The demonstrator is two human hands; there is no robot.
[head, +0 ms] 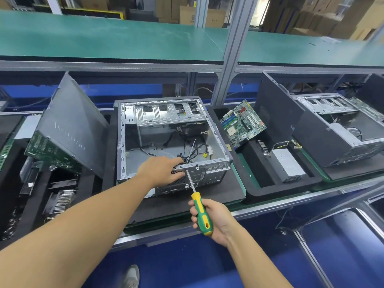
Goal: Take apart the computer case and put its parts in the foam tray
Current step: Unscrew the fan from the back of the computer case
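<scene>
Left hand (161,170) gripping near rim of computer case (124,140). Right hand (215,220) grasping screwdriver (202,215), tip touching rim just beside left fingers. Foam tray (220,191) lying under computer case, beyond right hand.

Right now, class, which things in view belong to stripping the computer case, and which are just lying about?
Belongs to the job: open grey metal computer case; green-and-yellow screwdriver in the right hand; left hand gripping the case; black foam tray.
Lying about: brown cardboard boxes; second grey computer case far right.
</scene>
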